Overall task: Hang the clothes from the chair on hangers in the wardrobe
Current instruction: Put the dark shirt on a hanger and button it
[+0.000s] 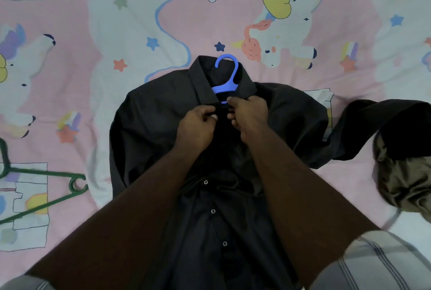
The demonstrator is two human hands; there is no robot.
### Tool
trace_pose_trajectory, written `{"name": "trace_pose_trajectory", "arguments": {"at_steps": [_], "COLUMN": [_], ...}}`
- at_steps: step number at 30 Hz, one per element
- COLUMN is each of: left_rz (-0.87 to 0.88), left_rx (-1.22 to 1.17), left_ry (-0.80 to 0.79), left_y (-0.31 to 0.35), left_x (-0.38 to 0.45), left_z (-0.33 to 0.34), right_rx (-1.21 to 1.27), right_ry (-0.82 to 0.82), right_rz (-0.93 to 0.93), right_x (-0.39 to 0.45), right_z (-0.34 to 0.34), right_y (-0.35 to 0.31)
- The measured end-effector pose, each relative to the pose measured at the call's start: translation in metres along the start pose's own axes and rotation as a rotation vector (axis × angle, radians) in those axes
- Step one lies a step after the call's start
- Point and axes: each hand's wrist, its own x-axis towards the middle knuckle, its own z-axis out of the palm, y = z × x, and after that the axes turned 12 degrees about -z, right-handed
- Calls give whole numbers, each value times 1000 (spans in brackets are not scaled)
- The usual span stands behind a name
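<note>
Head: hands point(222, 117) pinch black shirt point(149, 126) placket

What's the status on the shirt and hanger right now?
Left hand and right hand both pinching the black shirt at its collar opening. Blue hanger inside the shirt, hook poking out. Shirt flat on the bed, not yet hung. Nothing in the way.

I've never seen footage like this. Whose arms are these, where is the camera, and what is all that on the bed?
There is no machine here: a person wears one camera on the head, looking down at their own arms. A dark shirt lies flat on a unicorn-print bedsheet, with a blue hanger already inside its collar. The left hand and right hand both pinch the shirt's front just below the collar, seemingly at the top button. A spare green hanger lies at the left, and an olive garment is bunched at the right.
</note>
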Motion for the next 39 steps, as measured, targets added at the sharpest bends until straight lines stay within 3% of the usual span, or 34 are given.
{"name": "trace_pose_trajectory", "arguments": {"at_steps": [4, 14, 24, 31, 39], "left_rz": [-41, -50, 101, -93, -180], "left_rx": [-110, -91, 205, -245, -275], "left_ry": [2, 24, 94, -131, -193], "left_y": [6, 17, 34, 33, 35], "left_x": [7, 21, 29, 6, 0], "left_z": [4, 3, 6, -12, -24], "right_rx": [-9, -96, -279, -307, -54], "right_ry": [-76, -203, -73, -61, -150], "right_rz": [-11, -100, -200, -308, -256], "right_x": [-3, -3, -1, -14, -26], "right_z": [-10, -3, -7, -2, -5], "right_y": [13, 11, 22, 17, 19]}}
